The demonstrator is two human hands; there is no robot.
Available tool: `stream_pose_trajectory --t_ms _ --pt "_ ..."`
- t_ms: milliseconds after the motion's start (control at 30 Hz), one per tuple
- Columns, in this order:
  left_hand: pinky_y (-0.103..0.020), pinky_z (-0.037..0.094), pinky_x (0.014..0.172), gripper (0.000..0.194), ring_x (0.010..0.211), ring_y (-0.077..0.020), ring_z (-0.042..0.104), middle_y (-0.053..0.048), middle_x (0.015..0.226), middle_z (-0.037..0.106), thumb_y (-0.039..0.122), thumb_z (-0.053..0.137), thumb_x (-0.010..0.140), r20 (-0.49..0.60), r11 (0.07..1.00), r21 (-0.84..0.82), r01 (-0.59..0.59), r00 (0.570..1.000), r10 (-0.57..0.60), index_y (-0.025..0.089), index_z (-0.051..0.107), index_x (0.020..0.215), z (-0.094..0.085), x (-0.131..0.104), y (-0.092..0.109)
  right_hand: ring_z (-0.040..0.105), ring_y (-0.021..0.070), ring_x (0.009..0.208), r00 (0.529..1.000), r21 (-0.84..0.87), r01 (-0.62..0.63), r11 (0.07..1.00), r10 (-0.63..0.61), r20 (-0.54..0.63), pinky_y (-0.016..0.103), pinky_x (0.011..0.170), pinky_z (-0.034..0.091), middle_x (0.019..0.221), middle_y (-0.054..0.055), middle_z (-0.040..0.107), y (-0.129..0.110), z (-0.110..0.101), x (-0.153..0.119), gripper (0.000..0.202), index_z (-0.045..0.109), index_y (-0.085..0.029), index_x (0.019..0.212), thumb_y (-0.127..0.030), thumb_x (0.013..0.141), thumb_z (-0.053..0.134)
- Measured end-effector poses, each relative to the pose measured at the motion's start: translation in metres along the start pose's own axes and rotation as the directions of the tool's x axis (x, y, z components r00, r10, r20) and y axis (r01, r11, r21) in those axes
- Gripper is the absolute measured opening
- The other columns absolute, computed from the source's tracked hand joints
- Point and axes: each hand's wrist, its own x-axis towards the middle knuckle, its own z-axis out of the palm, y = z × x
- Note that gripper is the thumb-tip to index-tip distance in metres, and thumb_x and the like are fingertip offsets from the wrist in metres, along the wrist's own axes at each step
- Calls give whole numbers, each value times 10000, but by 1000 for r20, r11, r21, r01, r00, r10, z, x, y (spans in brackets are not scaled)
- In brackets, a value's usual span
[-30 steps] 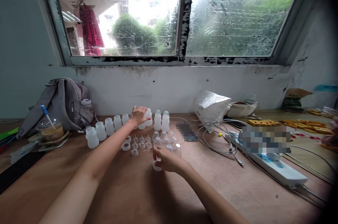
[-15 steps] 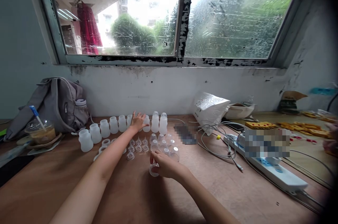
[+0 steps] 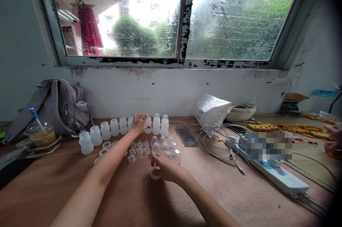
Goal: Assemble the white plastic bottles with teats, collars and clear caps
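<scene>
Frosted white bottles (image 3: 106,130) stand in a curved row along the back of the table. Two bottles at the right end (image 3: 156,124) wear clear domed caps. My left hand (image 3: 140,123) reaches to this row with fingers spread, over or against a bottle near its right end. Clear nipples (image 3: 139,147) sit in small rows below it, and several translucent rings (image 3: 107,145) lie partly behind my left forearm. My right hand (image 3: 162,167) has its fingers closed round a clear domed piece (image 3: 154,174) on the table, in front of several clear caps (image 3: 176,156).
A grey backpack (image 3: 56,106) and a drink cup (image 3: 41,133) are at the left. Behind on the right are a white bag (image 3: 212,111), cables and a power strip (image 3: 288,180). Another person's hand (image 3: 332,141) shows at the right edge, near yellow parts (image 3: 307,130).
My two hands hold nearly the same places. The view has shifted very slightly. At the right edge, the other person's hand has moved a little.
</scene>
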Motion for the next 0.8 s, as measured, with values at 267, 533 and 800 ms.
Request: stream_pose_trajectory --t_ms 267,533,800 --pt "-421 209 970 237 1036 -234 459 -88 1013 576 259 380 836 -111 956 -248 -156 985 132 201 523 1016 -57 -77 8 505 167 720 996 -29 -47 998 44 -80 232 575 311 802 48 552 2 9 5 165 507 -163 839 -210 695 573" --pt "-329 399 699 87 718 -178 495 -38 731 571 200 447 791 -123 855 -302 -421 907 403 170 521 757 -86 -183 19 475 115 579 950 -22 171 985 -171 -262 204 502 276 647 16 548 -18 35 20 44 474 -164 721 -132 750 471" --pt "-264 412 607 176 668 -150 508 -27 712 533 341 477 786 -27 859 -407 -311 944 329 174 459 731 -89 -185 13 471 111 583 868 90 383 919 -325 -376 201 534 345 676 11 538 -27 55 23 57 457 -178 771 -136 786 423"
